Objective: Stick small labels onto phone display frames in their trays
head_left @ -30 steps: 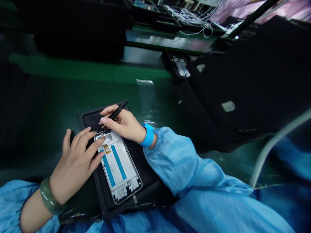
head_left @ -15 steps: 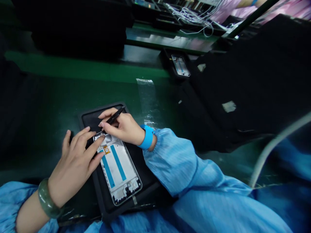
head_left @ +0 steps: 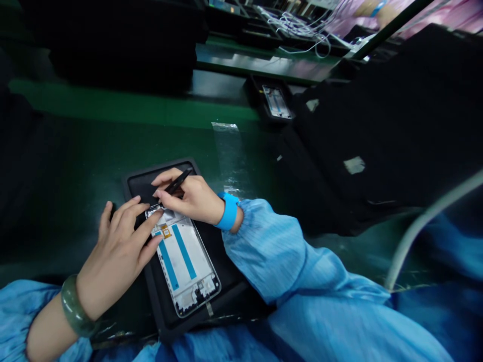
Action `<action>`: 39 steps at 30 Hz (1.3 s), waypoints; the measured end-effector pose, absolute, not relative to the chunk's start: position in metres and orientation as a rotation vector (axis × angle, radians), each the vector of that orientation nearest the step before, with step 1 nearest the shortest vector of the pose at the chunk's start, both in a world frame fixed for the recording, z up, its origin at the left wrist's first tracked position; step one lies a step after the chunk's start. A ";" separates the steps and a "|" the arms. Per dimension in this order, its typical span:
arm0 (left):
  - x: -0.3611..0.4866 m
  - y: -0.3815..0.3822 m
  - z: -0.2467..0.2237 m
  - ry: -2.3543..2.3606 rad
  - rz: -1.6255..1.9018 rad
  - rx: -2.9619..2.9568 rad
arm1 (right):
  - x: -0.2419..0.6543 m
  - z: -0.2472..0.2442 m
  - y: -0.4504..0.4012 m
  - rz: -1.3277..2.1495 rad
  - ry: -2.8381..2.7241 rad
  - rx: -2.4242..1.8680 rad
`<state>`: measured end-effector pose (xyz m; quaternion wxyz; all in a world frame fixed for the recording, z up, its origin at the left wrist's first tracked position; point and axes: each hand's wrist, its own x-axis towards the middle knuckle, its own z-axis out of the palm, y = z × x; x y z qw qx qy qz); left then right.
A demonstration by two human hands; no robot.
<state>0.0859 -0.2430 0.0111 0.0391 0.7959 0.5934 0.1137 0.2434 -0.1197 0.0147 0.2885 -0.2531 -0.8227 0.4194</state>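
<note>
A silver phone frame with two blue strips and a small orange flex piece lies tilted in a black tray. My left hand rests at the frame's upper left with its fingers spread, fingertips touching the top edge. My right hand, with a blue band at the wrist, grips a black pen-like tool. The tool's lower end is at the frame's top edge, partly hidden by fingers.
Clear tape is stuck on the green table. Behind it, a black box holds another phone frame. Black stacks stand at right. White cables and a person in pink are at the back.
Both my hands stay nearly in place; the tool's upper end has tipped slightly. The black box at the back has shifted a little left, and more of the other person's hand shows.
</note>
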 end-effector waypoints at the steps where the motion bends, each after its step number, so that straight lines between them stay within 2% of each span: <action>1: 0.086 -0.243 0.011 1.821 0.349 2.439 | 0.243 0.015 -0.119 1.122 -2.200 -0.688; 7: 0.086 -0.243 0.011 1.822 0.338 2.455 | 0.242 0.018 -0.117 1.070 -2.245 -0.709; 14: 0.085 -0.243 0.009 1.818 0.344 2.461 | 0.239 0.022 -0.122 0.785 -2.502 -0.536; 21: 0.084 -0.242 0.008 1.808 0.342 2.457 | 0.244 0.009 -0.117 1.157 -2.121 -0.657; 39: 0.085 -0.243 0.008 1.799 0.402 2.435 | 0.240 0.010 -0.121 0.942 -2.304 -0.576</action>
